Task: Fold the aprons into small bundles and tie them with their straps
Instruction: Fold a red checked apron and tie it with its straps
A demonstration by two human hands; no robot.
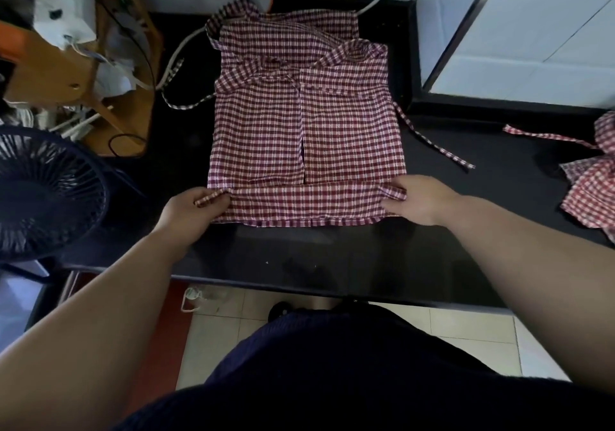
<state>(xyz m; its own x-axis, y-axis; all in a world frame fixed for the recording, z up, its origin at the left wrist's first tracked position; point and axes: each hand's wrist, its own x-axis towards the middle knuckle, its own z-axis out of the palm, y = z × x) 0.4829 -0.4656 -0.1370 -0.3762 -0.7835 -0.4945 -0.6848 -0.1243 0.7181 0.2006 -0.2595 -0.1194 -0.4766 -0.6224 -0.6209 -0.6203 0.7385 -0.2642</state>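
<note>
A red-and-white checked apron (306, 121) lies flat on the black table (332, 261), its two sides folded in to meet along the middle. Its near hem is turned up into a narrow band (306, 201). My left hand (189, 211) pinches the band's left corner. My right hand (422, 201) holds the band's right corner. One strap (432, 137) trails off to the right and another strap (186, 103) to the left. A second checked apron (592, 184) lies crumpled at the table's right edge.
A dark blue fan (43, 194) stands left of the table. A wooden stand with cables and white items (100, 64) is at the back left. A white cabinet (532, 31) rises at the back right. Tiled floor shows below the table's near edge.
</note>
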